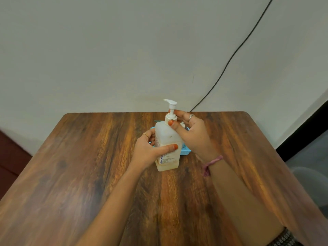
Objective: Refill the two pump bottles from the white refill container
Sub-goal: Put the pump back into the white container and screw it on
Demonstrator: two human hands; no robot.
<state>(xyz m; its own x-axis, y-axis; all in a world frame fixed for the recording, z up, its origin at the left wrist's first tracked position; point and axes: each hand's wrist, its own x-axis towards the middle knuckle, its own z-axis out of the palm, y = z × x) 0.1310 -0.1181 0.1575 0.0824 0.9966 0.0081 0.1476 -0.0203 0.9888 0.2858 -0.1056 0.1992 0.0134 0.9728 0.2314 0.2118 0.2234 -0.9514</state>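
A translucent pump bottle (166,137) with a white pump head (170,103) stands upright on the wooden table (88,166), with a little yellowish liquid at its bottom. My left hand (149,151) wraps around the bottle's body. My right hand (191,134) pinches the white collar (170,118) under the pump with thumb and fingers. A second small white object (182,124) peeks out behind the bottle, mostly hidden by my right hand. No white refill container shows clearly.
A blue plastic tray (185,150) lies just behind the bottle, mostly hidden. A black cable (230,59) runs down the wall to the table's back edge. A dark red seat (10,157) sits left of the table.
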